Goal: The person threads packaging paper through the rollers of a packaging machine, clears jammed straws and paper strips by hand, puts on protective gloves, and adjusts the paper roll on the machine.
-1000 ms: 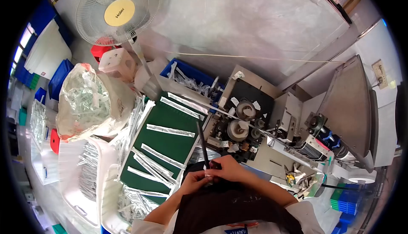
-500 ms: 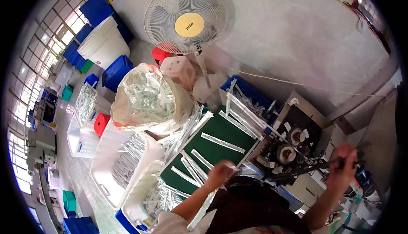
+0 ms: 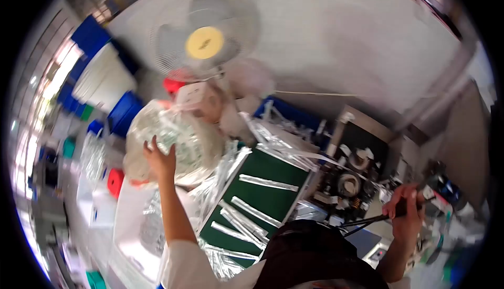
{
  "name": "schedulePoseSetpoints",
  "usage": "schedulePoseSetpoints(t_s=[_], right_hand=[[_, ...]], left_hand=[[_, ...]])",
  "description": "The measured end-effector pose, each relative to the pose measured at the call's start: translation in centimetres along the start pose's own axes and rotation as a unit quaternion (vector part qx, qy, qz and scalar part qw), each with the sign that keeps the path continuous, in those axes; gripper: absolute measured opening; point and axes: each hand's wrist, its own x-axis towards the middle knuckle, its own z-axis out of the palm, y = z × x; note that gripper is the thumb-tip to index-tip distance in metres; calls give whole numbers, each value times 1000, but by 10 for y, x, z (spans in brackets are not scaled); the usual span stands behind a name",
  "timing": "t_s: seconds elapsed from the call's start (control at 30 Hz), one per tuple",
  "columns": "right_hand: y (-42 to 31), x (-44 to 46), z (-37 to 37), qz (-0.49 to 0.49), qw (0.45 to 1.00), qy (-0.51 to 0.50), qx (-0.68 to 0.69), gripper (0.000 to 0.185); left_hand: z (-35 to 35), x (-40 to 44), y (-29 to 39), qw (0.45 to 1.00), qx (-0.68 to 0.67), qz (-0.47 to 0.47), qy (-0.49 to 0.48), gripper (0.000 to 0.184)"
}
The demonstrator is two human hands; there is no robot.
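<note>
My left hand [image 3: 160,160] is spread open over a large whitish bag [image 3: 137,131] of clear plastic scraps. No object shows between its fingers. On the right, my right hand [image 3: 405,213] is closed round a long dark tool with two thin prongs [image 3: 367,220]; its exact kind cannot be made out. Between my arms a green work surface [image 3: 270,163] carries several silvery plastic strips [image 3: 268,182]. More strips lie heaped along its left edge. Just beyond its right side sits a machine [image 3: 349,186] with round reels.
A standing fan [image 3: 205,42] rises behind the bag. A white bin [image 3: 126,226] of strips stands at lower left, and a blue crate [image 3: 289,111] sits behind the green surface. Left of the bag are a red box [image 3: 115,182] and a blue bin [image 3: 125,113].
My left hand has swung from the front of the green surface to above the bag, its fingers now spread. My right hand has shifted slightly left and down with the tool. The view has turned.
</note>
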Motion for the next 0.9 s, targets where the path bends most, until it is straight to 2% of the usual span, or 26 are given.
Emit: schedulePoseSetpoints(t_s=[0.03, 0.07, 0.1, 0.13, 0.17, 0.2, 0.23, 0.27, 0.3, 0.33, 0.37, 0.4, 0.47, 0.53, 0.6, 0.63, 0.67, 0.73, 0.8, 0.87, 0.9], right_hand=[[-1, 0, -4, 46, 999, -14, -10, 18], [-3, -3, -13, 89, 996, -7, -25, 17], [5, -3, -4, 85, 995, 32, -47, 15], [12, -2, 4, 82, 992, 71, -68, 15], [19, -3, 10, 80, 987, 110, -90, 16], [25, 0, 9, 85, 987, 53, -122, 14], [39, 2, 11, 82, 994, 20, -72, 14], [39, -1, 20, 61, 997, 50, -22, 13], [44, 0, 22, 11, 998, 50, -29, 13], [40, 2, 21, 15, 998, 65, -20, 16], [36, -1, 17, 43, 996, 74, -3, 18], [34, -3, 13, 72, 994, 80, 14, 21], [41, -10, 2, 43, 992, 113, 41, 24], [46, -20, -13, 10, 987, 143, 73, 27], [46, -28, -27, -75, 976, 202, 42, 30], [46, -32, -36, -100, 972, 213, -8, 31], [44, -39, -46, -110, 970, 216, -5, 31], [37, -55, -71, -67, 975, 205, 48, 29], [31, -76, -108, -58, 981, 183, -6, 23], [22, -100, -144, -46, 982, 181, -23, 18], [6, -117, -162, -39, 983, 178, -27, 15]], left_hand=[[-3, -6, 25, 987, -113, 96, 66, 43], [-24, -23, 78, 954, -296, 54, 14, 29], [-27, -44, 119, 908, -405, 69, -78, 23], [-21, -75, 155, 778, -591, 72, -201, 19], [-34, -107, 196, 697, -631, 107, -323, 22], [-38, -142, 223, 573, -669, 118, -458, 32], [-38, -176, 249, 513, -688, 166, -485, 42], [-50, -204, 264, 494, -671, 189, -519, 48], [-55, -228, 272, 394, -692, 165, -582, 48], [-75, -241, 284, 360, -683, 119, -624, 38], [-97, -238, 292, 366, -643, 165, -652, 22], [-94, -244, 293, 358, -641, 174, -656, 22], [-84, -260, 288, 182, -617, 46, -764, 18], [-84, -275, 290, 183, -602, 78, -773, 21], [-77, -293, 288, 135, -573, 64, -806, 20], [-68, -301, 286, 119, -552, 117, -817, 18], [-71, -306, 287, 121, -549, 127, -817, 18], [-81, -322, 293, 127, -509, 105, -845, 17], [-99, -337, 303, 131, -507, 112, -844, 18], [-123, -353, 317, 193, -459, 84, -863, 22], [-126, -365, 324, 169, -460, 104, -866, 26]])
